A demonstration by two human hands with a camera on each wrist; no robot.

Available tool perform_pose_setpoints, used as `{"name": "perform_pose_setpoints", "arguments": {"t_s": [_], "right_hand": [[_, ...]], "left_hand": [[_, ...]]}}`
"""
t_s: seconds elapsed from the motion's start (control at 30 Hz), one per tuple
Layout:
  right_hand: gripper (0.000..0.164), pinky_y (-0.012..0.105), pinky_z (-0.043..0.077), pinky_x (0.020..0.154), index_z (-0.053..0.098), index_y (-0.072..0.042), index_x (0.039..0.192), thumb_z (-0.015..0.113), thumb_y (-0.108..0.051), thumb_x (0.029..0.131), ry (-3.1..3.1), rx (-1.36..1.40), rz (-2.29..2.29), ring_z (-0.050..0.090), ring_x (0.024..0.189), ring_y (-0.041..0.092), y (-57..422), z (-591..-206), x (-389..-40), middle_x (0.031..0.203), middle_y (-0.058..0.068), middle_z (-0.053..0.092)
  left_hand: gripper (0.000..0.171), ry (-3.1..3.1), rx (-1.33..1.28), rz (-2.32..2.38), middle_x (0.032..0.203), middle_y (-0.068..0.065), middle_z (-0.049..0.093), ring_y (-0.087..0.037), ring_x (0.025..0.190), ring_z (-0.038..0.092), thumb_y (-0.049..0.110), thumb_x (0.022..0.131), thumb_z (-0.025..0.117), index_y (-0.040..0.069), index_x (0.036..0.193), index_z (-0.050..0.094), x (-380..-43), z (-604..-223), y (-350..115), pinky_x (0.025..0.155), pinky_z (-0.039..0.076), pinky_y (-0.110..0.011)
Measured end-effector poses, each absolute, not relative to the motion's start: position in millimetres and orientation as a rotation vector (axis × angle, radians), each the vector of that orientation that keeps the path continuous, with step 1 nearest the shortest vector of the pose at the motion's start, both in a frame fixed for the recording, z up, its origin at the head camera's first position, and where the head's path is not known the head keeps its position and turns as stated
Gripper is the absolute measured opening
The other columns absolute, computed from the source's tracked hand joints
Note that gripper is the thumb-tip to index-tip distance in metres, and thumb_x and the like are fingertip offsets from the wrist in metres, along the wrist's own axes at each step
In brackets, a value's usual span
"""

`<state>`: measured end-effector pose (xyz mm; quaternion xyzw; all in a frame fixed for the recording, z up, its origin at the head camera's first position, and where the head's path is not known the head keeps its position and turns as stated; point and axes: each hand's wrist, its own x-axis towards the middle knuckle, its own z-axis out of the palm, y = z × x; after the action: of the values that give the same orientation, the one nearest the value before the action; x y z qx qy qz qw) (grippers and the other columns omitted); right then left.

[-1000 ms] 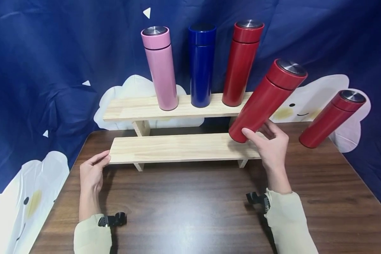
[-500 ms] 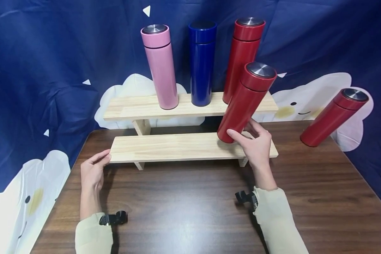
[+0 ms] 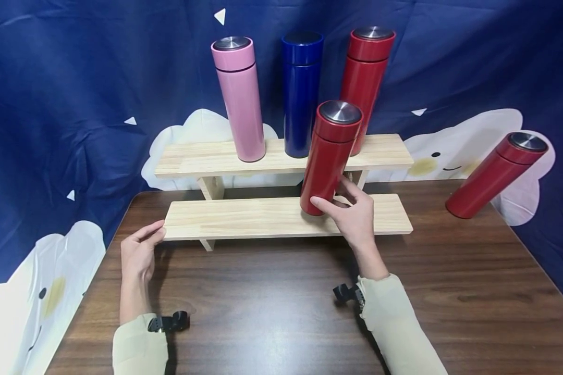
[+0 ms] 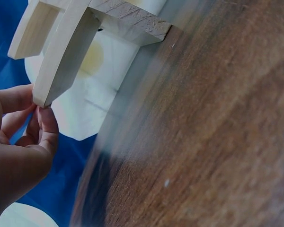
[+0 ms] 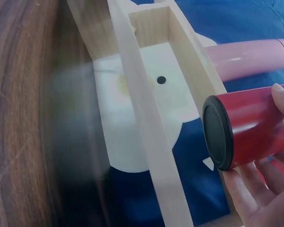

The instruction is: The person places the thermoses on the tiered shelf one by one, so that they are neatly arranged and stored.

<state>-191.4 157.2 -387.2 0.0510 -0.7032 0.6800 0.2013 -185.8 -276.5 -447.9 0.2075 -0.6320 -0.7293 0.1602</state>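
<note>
My right hand (image 3: 354,216) grips a red thermos bottle (image 3: 327,161) low on its body, thumb in front. The bottle leans slightly right over the lower board of a two-tier wooden shelf (image 3: 244,219). Its black base (image 5: 217,133) shows in the right wrist view, apart from the wood. At the lower board's left end, my left hand (image 3: 138,252) pinches the corner between thumb and fingers, clearer in the left wrist view. On the upper board stand a pink thermos (image 3: 240,104), a blue thermos (image 3: 302,99) and another red thermos (image 3: 368,78), partly covered by the held one.
One more red thermos (image 3: 494,177) stands on the brown wooden table (image 3: 262,312), right of the shelf. Behind everything hangs a dark blue cloth (image 3: 98,67) with white cloud shapes. A small black camera is strapped to each wrist.
My right hand has carried the red thermos leftward along the lower board, and the bottle has become more upright. The left hand has kept its pinch on the shelf corner.
</note>
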Motion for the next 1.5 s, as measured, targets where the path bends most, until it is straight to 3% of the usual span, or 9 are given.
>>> {"name": "perform_pose_setpoints", "arguments": {"t_s": [0.97, 1.5], "right_hand": [[0.071, 0.034, 0.058, 0.089, 0.061, -0.003, 0.138, 0.090, -0.004, 0.073, -1.962, 0.214, 2.037, 0.066, 0.110, 0.025, 106, -395, -204, 0.122, 0.015, 0.069], [0.069, 0.037, 0.057, 0.090, 0.063, -0.003, 0.137, 0.091, -0.008, 0.074, -2.009, 0.182, 2.062, 0.065, 0.112, 0.029, 89, -404, -210, 0.125, 0.014, 0.068]], "left_hand": [[0.024, -1.787, 0.561, -2.100, 0.088, 0.002, 0.074, -0.011, 0.085, 0.065, -0.014, 0.084, 0.073, -0.005, 0.106, 0.077, -186, -447, -277, 0.072, 0.053, -0.016], [0.025, -1.788, 0.578, -2.098, 0.089, 0.002, 0.074, -0.010, 0.085, 0.065, -0.013, 0.084, 0.074, -0.005, 0.106, 0.077, -186, -448, -277, 0.073, 0.053, -0.015]]}}
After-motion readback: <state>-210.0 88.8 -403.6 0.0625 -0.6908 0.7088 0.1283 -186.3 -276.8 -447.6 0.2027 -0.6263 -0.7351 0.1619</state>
